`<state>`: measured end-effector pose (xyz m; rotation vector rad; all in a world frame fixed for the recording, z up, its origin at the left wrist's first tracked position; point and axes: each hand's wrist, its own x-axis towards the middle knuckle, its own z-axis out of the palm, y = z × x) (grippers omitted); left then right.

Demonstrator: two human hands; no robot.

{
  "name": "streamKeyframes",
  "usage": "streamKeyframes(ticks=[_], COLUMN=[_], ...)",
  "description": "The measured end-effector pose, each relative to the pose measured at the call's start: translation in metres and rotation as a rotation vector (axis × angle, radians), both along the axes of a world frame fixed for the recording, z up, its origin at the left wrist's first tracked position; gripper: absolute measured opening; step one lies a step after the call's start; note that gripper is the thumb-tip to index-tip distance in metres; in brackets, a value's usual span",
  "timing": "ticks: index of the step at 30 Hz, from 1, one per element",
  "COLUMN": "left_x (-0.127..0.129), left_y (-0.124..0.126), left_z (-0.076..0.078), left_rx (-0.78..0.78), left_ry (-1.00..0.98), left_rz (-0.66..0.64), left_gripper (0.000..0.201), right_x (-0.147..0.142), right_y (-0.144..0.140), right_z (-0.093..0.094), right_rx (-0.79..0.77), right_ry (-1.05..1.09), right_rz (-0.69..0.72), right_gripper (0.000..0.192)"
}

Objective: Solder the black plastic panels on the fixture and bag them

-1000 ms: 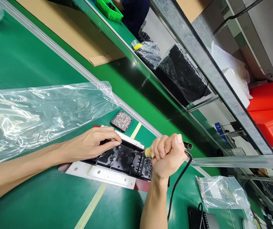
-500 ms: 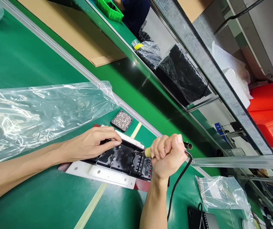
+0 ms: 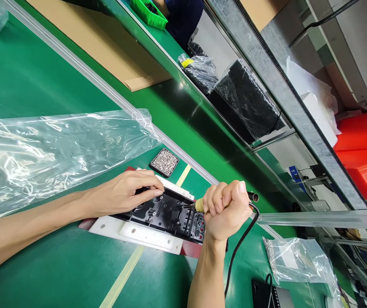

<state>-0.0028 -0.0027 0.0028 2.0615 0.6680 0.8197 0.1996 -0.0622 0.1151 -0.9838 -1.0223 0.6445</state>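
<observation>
Right hand (image 3: 225,210): fingers wrapped tight round a corded electric screwdriver (image 3: 199,205), its tip down on the black plastic panel (image 3: 167,214). Left hand (image 3: 125,193): fingers narrow, pressing the panel's far left end. Panel lies in a white fixture (image 3: 138,233) on the green bench (image 3: 42,265), near centre. Tray of screws (image 3: 164,162) just beyond; clear plastic bag (image 3: 48,149) to the left
</observation>
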Motion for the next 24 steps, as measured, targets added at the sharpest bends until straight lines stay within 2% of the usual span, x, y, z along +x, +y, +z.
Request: streamKeyframes(ticks=[24], left_x=[-0.0004], left_y=[0.0018], left_z=[-0.0033], left_rx=[0.007], left_ry=[0.020], left_rz=[-0.022], left_gripper=[0.027], right_x=[-0.0027], right_y=[0.0014], right_z=[0.0016], right_rx=[0.018], right_ry=[0.032], right_rz=[0.033], right_gripper=[0.052])
